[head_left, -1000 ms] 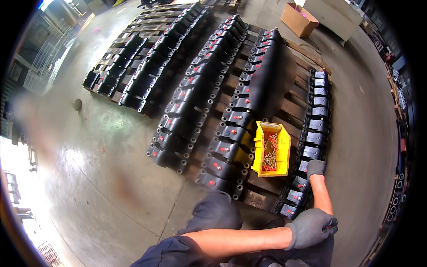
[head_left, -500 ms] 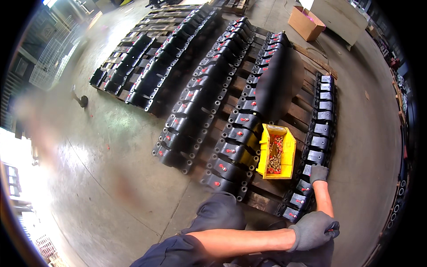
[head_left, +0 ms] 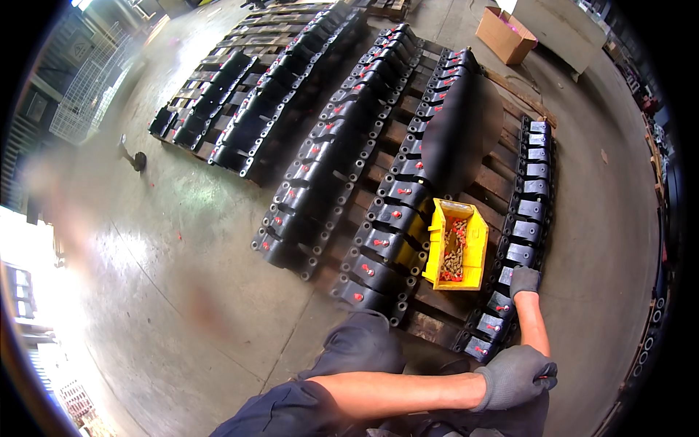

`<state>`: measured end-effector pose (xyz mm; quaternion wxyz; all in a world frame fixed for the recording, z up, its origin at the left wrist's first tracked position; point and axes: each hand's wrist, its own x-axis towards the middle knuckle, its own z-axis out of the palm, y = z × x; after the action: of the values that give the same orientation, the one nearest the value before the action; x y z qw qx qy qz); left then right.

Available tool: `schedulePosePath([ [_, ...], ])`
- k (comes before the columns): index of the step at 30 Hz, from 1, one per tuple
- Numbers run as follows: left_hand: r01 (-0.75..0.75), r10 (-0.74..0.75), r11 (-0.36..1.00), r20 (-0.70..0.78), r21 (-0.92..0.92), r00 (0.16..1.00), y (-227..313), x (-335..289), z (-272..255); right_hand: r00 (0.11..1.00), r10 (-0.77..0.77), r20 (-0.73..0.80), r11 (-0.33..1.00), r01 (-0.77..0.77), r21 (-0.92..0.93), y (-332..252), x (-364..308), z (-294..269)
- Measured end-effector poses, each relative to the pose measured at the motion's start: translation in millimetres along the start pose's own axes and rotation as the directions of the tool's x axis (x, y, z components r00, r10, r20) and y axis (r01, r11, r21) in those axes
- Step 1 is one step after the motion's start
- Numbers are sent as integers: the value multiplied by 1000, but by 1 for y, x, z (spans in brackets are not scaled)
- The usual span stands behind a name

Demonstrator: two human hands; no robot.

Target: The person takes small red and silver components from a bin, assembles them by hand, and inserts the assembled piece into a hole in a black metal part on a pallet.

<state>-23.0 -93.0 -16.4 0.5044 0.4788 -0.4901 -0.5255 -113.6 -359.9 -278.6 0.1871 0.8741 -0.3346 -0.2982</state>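
Observation:
My left hand point(head_left: 510, 380), in a grey glove with dark fingertips, is closed low in front of me; a speck of red shows at its fingers, and what it holds is too small to make out. Farther off, my right hand point(head_left: 524, 281), also gloved, has its fingers together against a block in the right-hand row of black metal parts point(head_left: 526, 230). Anything under those fingers is hidden. Nearer blocks of this row carry small red-capped fittings point(head_left: 499, 307). A yellow bin point(head_left: 475, 255) left of the row contains many small brass-coloured and red pieces point(head_left: 454, 251).
Longer rows of black castings point(head_left: 320, 178) with red-capped fittings lie on wooden pallets point(head_left: 429, 329) to the left. Another pallet point(head_left: 273, 29) with castings stands farther back. A cardboard box point(head_left: 506, 38) sits at the far right. Concrete floor point(head_left: 196, 240) surrounds the pallets.
The view has shifted very slightly. Both hands keep nearly the same places, the right at the same block and the left closed.

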Motion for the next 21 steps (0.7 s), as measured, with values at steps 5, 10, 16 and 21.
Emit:
schedulePosePath([
  [5, 8, -8, 1000, -3, 0, 1000, 1, 1, -2, 1000, -25, 2, 1000, 25, -13, 1, -3, -3],
  [10, 17, -17, 1000, -9, 9, 1000, -1, 1, -1, 999, -47, 9, 998, 48, -38, 0, -5, -10],
  [16, 10, -10, 1000, 5, -29, 1000, 2, 0, -3, 995, -11, 103, 998, 18, -61, 8, 4, 8],
  [21, 37, -36, 999, 23, -26, 999, 6, -1, -6, 994, 61, 90, 997, -64, 37, 7, 7, 13],
])
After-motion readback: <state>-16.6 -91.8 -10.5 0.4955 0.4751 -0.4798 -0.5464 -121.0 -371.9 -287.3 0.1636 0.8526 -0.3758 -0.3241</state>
